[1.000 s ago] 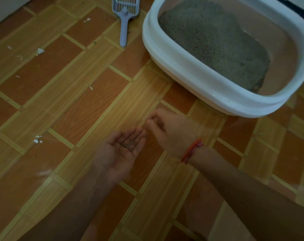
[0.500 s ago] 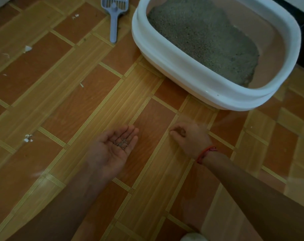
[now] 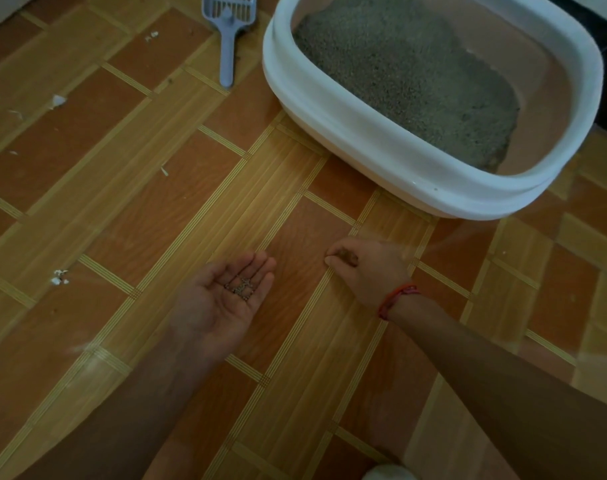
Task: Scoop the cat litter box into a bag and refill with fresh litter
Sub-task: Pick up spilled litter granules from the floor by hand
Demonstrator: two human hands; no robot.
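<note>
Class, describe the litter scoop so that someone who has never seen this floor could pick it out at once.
Start at the big white litter box at the upper right, holding grey litter. Look just to the left of it, on the tiled floor: the litter scoop lies flat there, handle pointing toward the viewer. It is the only blue-grey plastic thing, with a slotted head, unlike the small white scraps farther left.

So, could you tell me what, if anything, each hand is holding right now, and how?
The left hand, palm up, cups a few litter granules at the base of its fingers. The right hand pinches at the floor; whether it grips anything cannot be told.
</note>
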